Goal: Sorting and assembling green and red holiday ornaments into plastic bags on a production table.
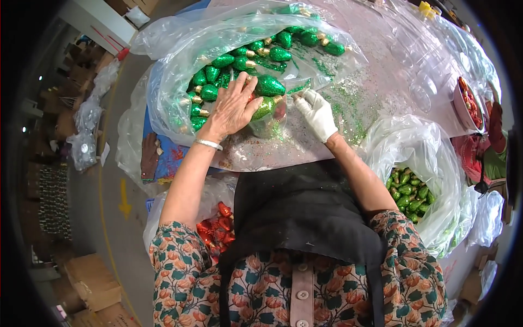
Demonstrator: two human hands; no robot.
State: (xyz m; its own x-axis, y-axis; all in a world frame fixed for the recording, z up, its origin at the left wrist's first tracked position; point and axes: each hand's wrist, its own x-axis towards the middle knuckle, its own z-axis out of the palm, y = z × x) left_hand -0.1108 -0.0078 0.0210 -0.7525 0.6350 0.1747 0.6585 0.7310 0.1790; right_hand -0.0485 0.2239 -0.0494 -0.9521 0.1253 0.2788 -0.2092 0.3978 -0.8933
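Observation:
My left hand point(231, 109), with a white band at its wrist, is closed round a dark green glittery bulb-shaped ornament point(270, 85). A lighter lime-green bulb ornament point(265, 108) lies just below it, by my thumb, over a clear container point(267, 128) with something red in it. Close to the right of these, my right hand point(317, 115) in a white glove has its fingertips pinched together. A thin green glittery streak point(300, 87) shows at those fingertips; I cannot tell what they hold. Many green glitter ornaments point(222, 60) with gold caps lie in the large clear plastic bag point(169, 71) beyond my left hand.
Glitter is scattered over the table point(381, 71). An open plastic bag of green ornaments point(408, 191) stands at the right, and red ornaments point(218, 229) lie in a bag below my left arm. A bowl of red pieces point(468, 103) sits far right. Cardboard boxes point(92, 280) stand lower left.

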